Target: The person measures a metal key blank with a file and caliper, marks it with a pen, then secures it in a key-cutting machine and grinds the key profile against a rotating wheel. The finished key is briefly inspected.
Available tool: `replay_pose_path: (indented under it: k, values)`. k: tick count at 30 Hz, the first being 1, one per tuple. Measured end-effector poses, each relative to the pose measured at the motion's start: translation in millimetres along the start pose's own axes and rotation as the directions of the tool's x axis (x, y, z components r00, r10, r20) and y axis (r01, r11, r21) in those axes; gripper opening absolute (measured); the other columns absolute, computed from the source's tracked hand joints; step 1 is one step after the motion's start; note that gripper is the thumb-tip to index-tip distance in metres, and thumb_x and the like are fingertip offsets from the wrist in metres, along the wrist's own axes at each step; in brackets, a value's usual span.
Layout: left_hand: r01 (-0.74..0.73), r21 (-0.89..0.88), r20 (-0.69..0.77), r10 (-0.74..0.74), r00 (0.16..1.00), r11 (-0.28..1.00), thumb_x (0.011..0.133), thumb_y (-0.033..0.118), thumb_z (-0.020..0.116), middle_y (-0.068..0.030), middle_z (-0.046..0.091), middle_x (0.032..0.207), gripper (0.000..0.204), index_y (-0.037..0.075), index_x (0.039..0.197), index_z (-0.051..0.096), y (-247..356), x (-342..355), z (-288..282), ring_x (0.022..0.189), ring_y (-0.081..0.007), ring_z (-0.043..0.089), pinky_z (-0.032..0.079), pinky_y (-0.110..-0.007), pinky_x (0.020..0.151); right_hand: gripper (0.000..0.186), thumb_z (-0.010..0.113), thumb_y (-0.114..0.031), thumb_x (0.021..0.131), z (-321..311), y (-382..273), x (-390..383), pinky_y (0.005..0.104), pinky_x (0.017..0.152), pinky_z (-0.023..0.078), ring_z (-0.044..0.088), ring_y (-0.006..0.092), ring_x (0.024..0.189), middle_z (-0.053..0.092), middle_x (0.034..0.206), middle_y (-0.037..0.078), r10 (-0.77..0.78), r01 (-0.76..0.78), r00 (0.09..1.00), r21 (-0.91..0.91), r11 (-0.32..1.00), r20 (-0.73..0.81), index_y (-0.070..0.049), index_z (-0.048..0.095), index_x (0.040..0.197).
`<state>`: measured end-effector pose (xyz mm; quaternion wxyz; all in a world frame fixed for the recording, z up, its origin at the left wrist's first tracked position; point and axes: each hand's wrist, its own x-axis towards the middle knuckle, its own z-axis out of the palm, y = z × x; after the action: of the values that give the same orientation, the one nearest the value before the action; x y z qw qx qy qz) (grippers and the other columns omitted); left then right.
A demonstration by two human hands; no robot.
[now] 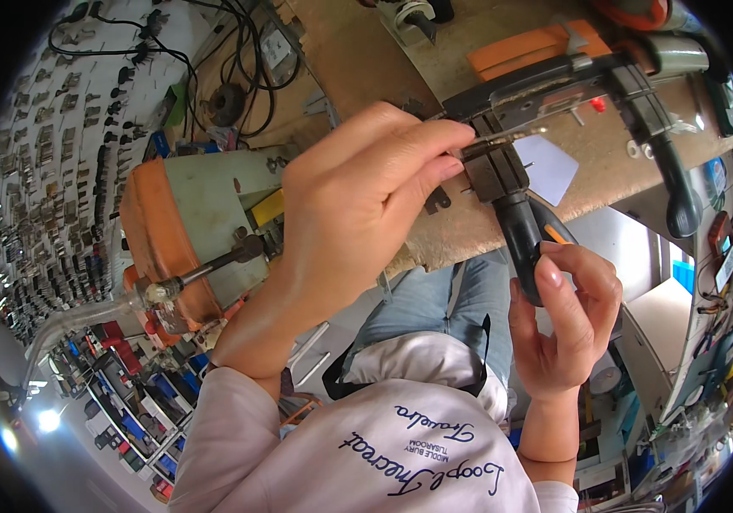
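Observation:
My left hand (354, 201) pinches a thin metal key (503, 137) lying across the top of a dark clamp block (503, 175). My right hand (567, 312) has its fingertips on the black knob handle (522, 235) below that block. The block is part of a black metal machine carriage (537, 90), which has a second clamp (640, 103) with a similar black handle (679, 205) at the right. A pale sheet (548, 171) lies just behind the near clamp.
A green-and-orange machine (183, 209) with a steel shaft stands at the left, beside a wall of hanging keys (59, 145). Black cables (242, 85) and an orange block (503, 56) are on the wooden bench (435, 239), whose front edge crosses below my hands.

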<state>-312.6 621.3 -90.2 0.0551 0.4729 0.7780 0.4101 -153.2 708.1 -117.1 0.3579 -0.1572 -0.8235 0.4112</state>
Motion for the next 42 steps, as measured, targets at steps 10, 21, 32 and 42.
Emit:
replay_pose_path:
  k: [10, 21, 32, 42]
  values:
    - [0.059, -0.040, 0.017, -0.058, 0.998, 0.997, 0.072, -0.007, 0.059, -0.0056, 0.055, 0.076, 0.019, -0.001, 0.090, 0.063, 11, 5, 7, 0.065, -0.0102, 0.053, 0.042, -0.019, 0.055, 0.039, 0.058, 0.007, 0.055, -4, -5, 4, 0.0283, 0.068, 0.043, 0.048, 0.0205, 0.082, 0.052, 0.090, 0.005, -0.094, 0.110, 0.989, -0.149, 0.983, 0.112, -0.014, 0.066, 0.087]
    - [0.123, -0.134, 0.088, -0.111, 0.990, 0.983, 0.074, -0.007, 0.056, -0.0037, 0.050, 0.077, 0.020, -0.001, 0.092, 0.063, 8, 10, 8, 0.061, -0.0080, 0.051, 0.041, -0.017, 0.051, 0.045, 0.067, 0.003, 0.048, -1, 3, -4, 0.0290, 0.067, 0.045, 0.052, 0.0220, 0.075, 0.054, 0.086, 0.009, -0.014, 0.008, 0.999, -0.138, 0.990, -0.046, -0.008, 0.063, 0.091]
    - [0.118, -0.123, 0.102, -0.106, 0.989, 0.985, 0.074, -0.006, 0.057, -0.0035, 0.049, 0.077, 0.020, 0.000, 0.092, 0.063, 7, 11, 8, 0.061, -0.0082, 0.051, 0.043, -0.017, 0.050, 0.028, 0.060, -0.005, 0.075, 2, -11, 1, 0.0187, 0.057, 0.042, 0.053, 0.0095, 0.067, 0.056, 0.088, 0.010, 0.610, -0.562, 0.785, 0.541, 0.626, 0.109, 0.006, 0.051, 0.098]
    - [0.200, -0.150, 0.094, -0.187, 0.978, 0.968, 0.075, -0.006, 0.057, -0.0004, 0.044, 0.072, 0.026, 0.001, 0.100, 0.060, 9, 7, 7, 0.057, -0.0049, 0.046, 0.039, -0.016, 0.046, 0.019, 0.037, -0.014, 0.087, 9, -18, 8, 0.0225, 0.039, 0.040, 0.052, 0.0142, 0.049, 0.054, 0.067, 0.011, 0.751, -0.563, 0.554, 0.826, 0.021, 0.359, 0.001, 0.048, 0.088]
